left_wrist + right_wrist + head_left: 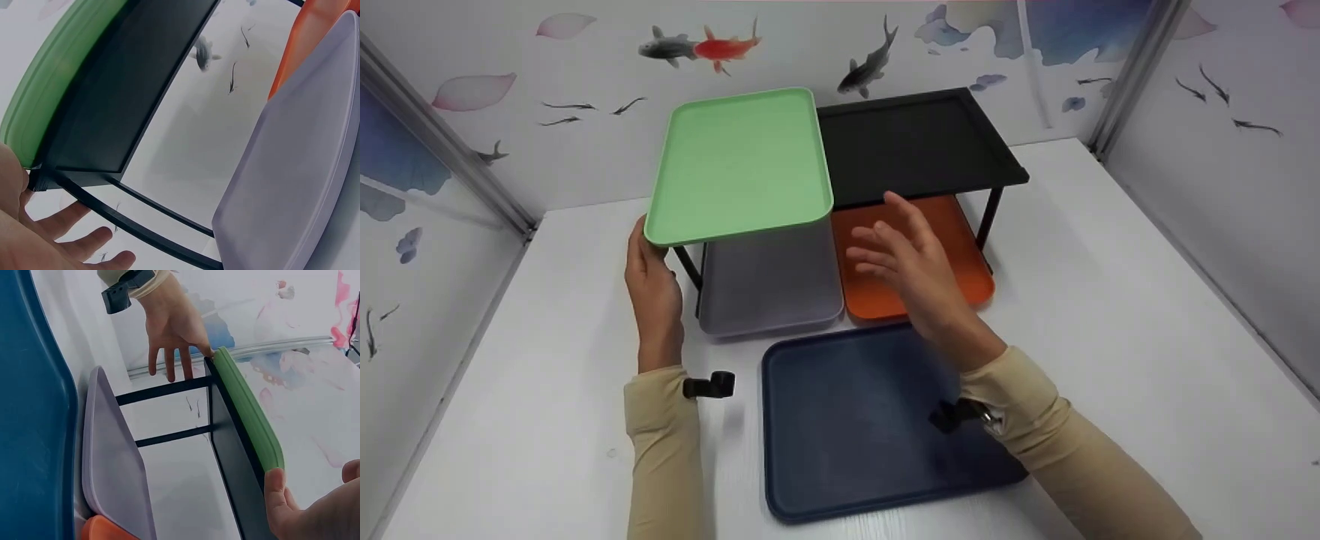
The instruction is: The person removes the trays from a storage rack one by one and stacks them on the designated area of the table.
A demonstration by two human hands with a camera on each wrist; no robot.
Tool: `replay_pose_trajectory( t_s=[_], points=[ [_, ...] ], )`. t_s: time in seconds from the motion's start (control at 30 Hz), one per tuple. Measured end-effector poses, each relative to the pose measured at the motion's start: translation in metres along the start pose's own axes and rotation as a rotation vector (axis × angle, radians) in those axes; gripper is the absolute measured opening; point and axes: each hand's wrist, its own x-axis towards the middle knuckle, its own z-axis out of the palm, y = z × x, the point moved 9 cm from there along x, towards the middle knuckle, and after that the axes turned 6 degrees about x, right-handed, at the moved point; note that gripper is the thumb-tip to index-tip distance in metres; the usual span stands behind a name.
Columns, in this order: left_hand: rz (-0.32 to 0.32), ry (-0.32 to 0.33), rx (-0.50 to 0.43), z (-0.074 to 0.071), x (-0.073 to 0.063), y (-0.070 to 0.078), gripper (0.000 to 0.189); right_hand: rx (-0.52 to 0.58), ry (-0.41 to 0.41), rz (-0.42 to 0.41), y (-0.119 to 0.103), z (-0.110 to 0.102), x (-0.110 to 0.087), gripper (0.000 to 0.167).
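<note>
We log the green tray (739, 161) on the black stand (915, 146), left end; lilac tray (772, 289) and orange tray (964, 259) underneath, navy tray (840, 427) in front on the worktop (1117, 337). Left hand (655, 292) open, touching green's near left corner; right hand (926, 289) open near green, contact we can't tell.

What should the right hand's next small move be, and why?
Probably lower the right hand to the navy tray: it lies on the table, while the black shelf's top looks bare right of the green tray.
</note>
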Motion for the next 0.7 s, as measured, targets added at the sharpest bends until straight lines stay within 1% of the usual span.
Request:
replay_pose_trajectory(
  t_s=[0.1,0.27,0.5,0.7],
  points=[
    [-0.010,-0.003,0.007,0.000,0.000,0.000,0.052,-0.009,-0.016,0.009,0.004,0.012,0.010,0.058],
    [0.001,0.002,0.016,-0.001,-0.002,0.002,0.052,-0.018,-0.020,0.055,0.014,0.028,0.023,0.058],
    [-0.025,-0.005,0.009,-0.001,-0.003,0.000,0.051,0.002,0.009,0.103,0.025,0.042,0.039,0.059],
    [-0.028,-0.002,0.010,-0.001,-0.002,0.000,0.051,0.047,0.054,0.133,0.031,0.049,0.051,0.064]
  ],
)
